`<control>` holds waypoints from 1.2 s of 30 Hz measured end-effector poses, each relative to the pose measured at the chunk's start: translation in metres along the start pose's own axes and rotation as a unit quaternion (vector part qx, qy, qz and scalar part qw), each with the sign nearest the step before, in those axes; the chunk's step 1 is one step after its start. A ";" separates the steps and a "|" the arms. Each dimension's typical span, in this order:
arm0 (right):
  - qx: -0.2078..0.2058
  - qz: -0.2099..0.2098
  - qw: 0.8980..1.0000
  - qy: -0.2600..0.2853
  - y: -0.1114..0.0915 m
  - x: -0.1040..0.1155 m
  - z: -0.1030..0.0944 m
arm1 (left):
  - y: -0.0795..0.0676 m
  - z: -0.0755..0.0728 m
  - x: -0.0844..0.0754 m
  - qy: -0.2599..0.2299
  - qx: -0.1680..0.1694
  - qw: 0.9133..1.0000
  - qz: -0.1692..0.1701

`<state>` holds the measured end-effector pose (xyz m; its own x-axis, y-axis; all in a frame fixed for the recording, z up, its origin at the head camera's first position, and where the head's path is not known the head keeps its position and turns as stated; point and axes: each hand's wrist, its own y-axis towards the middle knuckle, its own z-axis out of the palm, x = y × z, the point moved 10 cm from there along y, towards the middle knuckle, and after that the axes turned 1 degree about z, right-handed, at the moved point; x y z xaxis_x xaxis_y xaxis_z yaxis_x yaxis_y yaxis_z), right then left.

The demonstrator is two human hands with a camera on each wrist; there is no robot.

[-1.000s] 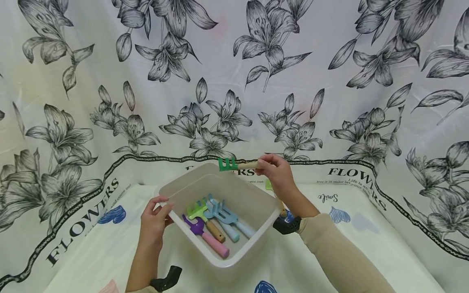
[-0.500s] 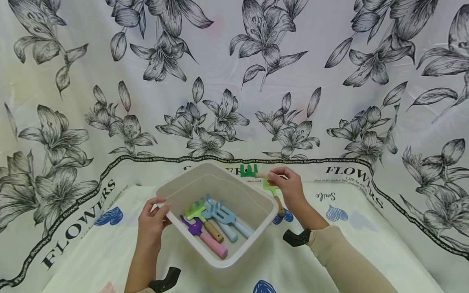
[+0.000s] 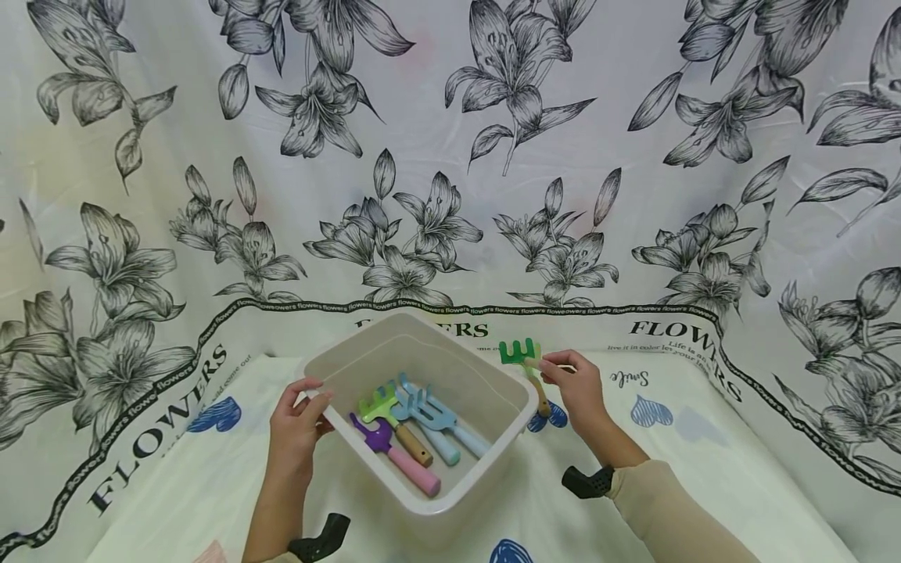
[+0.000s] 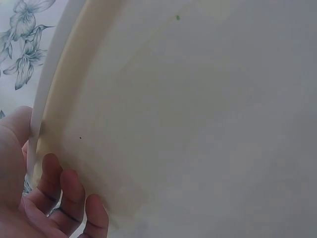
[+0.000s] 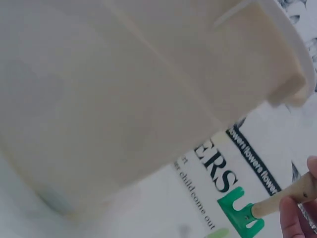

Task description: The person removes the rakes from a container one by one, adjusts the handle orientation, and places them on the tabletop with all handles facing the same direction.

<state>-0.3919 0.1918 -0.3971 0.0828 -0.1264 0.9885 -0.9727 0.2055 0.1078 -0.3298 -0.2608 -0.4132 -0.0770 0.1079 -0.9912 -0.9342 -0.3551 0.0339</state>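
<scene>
A beige plastic tub (image 3: 468, 375) is tilted toward me, and my left hand (image 3: 297, 422) grips its left rim. In the left wrist view, the fingers (image 4: 73, 198) curl against the tub's outer wall. My right hand (image 3: 579, 391) pinches the wooden handle of a small green toy rake (image 3: 517, 351) beyond the tub's right corner. The right wrist view shows the rake's green head (image 5: 242, 213). Behind it lies a light-green tool with a wooden handle (image 3: 543, 400), partly covered. Inside the tub are a purple fork with a pink handle (image 3: 415, 471), a lime rake (image 3: 380, 407) and blue garden tools (image 3: 442, 420).
A pale cloth (image 3: 704, 485) printed with blue hearts covers the surface. Behind it hangs a white curtain (image 3: 422, 117) with black flower drawings and lettering. Black cameras are strapped at both wrists.
My right hand has carried the green rake from above the tub's far rim rightward and down, to over the light-green tool. The left hand and tub stay in place.
</scene>
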 end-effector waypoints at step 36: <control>-0.123 0.076 0.987 -0.072 0.001 -0.089 -0.059 | -0.002 0.002 -0.002 0.007 0.009 1.000 0.008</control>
<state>-0.3877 0.2605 -0.4788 -0.1098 -0.2085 0.9718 -0.8877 0.4604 -0.0015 -0.3281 -0.2587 -0.4115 -0.0871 0.0899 -0.9921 -0.9388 -0.3405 0.0516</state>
